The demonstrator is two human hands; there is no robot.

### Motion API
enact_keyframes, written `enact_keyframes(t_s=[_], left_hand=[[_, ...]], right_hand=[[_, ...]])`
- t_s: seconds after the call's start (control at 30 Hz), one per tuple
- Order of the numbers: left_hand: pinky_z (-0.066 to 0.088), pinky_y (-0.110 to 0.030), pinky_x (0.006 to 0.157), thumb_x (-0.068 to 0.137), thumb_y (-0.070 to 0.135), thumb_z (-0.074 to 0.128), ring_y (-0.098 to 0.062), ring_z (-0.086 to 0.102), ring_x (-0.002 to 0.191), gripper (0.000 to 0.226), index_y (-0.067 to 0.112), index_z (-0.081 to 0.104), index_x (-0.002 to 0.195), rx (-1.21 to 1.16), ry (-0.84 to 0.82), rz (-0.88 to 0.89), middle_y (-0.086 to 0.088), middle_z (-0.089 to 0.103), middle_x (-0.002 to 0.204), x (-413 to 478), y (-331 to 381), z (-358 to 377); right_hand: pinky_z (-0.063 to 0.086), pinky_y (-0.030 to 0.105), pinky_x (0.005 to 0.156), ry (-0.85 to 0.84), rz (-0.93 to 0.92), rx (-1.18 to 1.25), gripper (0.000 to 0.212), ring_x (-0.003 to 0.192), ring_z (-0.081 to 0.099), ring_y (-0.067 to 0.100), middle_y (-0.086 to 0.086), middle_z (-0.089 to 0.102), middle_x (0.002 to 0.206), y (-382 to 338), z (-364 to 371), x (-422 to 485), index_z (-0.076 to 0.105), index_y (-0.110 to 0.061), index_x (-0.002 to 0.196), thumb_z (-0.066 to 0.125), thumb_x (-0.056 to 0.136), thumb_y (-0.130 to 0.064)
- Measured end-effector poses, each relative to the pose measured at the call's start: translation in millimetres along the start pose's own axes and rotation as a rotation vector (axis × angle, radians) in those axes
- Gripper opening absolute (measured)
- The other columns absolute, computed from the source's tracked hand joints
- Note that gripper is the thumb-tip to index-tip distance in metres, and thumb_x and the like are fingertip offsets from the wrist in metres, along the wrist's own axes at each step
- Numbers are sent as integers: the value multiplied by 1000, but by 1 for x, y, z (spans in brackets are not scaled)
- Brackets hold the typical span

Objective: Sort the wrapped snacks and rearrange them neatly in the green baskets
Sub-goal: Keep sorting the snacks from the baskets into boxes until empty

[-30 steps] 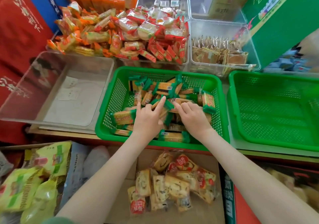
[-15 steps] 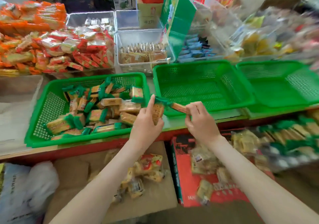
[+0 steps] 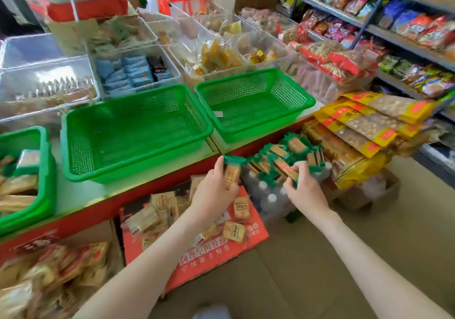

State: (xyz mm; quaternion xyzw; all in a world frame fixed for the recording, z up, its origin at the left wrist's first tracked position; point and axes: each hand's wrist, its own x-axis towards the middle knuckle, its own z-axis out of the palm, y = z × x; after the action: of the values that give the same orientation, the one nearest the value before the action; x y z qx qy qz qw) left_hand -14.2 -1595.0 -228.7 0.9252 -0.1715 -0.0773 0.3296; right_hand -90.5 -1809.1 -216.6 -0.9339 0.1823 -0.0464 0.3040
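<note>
Currently, far left of the fingers, the left basket [image 3: 46, 171] holds snacks. The middle basket [image 3: 138, 163], just above the left hand [image 3: 213, 195], shows none. That hand's fingers curl round one snack [image 3: 231, 177]. The right hand [image 3: 305, 190] fingers grip part of the pile [image 3: 288, 156], which rests loosely on bottles [image 3: 267, 197]. Risk: pulling from the pile could tip neighbouring packets to the floor, and the single snack could slip in transfer.

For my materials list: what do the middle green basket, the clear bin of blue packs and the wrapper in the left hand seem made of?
Basket: likely moulded plastic, glossy, with mesh walls. Bin: clear rigid plastic, probably; packs show through. Wrapper: thin plastic film, seemingly; green flared end.
</note>
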Motion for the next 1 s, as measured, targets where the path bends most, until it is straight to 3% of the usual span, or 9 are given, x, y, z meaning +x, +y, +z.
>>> enact_keyframes(t_s=[0.07,0.17,0.33,0.43,0.57,0.7,0.77,0.87,1.0], left_hand=[[44,-28,70,91,30,55,-25,60,102,75,17,14,153,-5,-20,2,-11,55,128,17,15,20],[39,-27,68,91,29,55,-27,58,104,73,16,16,152,65,-58,-14,-11,53,128,51,34,50],[49,-36,76,90,29,55,-29,56,105,75,14,16,152,127,-80,-69,-11,52,126,134,60,108],[50,-36,79,91,29,53,-27,52,110,75,16,13,153,150,-110,-91,-9,50,130,179,71,147],[45,-36,91,94,32,51,-28,41,126,75,16,9,154,239,-197,-65,-9,44,140,208,74,189],[40,-46,105,95,41,50,-35,37,137,67,14,26,152,358,-195,40,-14,38,150,213,63,212],[29,-48,113,97,49,43,-34,26,143,68,16,22,153,384,-200,48,-14,26,156,215,64,214],[6,-44,119,99,54,29,-29,8,148,69,20,9,155,458,-227,80,-12,8,161,215,69,210],[24,-49,114,93,51,35,-35,32,140,65,15,36,148,432,-101,112,-18,31,153,197,84,201]], right_hand=[[46,28,55,16,58,36,23,79,57,26,17,57,108,31,-10,14,31,-20,110,49,97,-15],[52,39,80,10,132,65,35,104,56,30,17,53,127,70,-16,45,34,-19,132,45,99,-16],[33,40,107,6,90,-44,53,136,28,26,6,34,151,125,-12,125,25,-22,150,41,101,-14],[24,43,112,-45,106,-204,53,137,21,30,5,27,155,150,-1,181,23,-25,151,38,101,-14],[26,43,110,-121,-19,-402,56,133,31,33,10,28,155,173,27,227,23,-18,152,42,99,-12],[10,44,116,-334,-54,-487,70,145,2,29,3,-10,161,191,42,235,-12,-24,152,34,101,-33],[7,47,117,-354,-90,-487,73,146,-5,27,2,-17,160,195,38,234,-21,-32,147,33,100,-39],[5,48,117,-368,-159,-467,72,147,-7,26,4,-14,161,195,25,234,-14,-34,149,37,99,-40],[7,43,117,-312,-218,-424,68,148,-2,25,6,-4,161,187,6,227,2,-21,154,40,99,-35]])
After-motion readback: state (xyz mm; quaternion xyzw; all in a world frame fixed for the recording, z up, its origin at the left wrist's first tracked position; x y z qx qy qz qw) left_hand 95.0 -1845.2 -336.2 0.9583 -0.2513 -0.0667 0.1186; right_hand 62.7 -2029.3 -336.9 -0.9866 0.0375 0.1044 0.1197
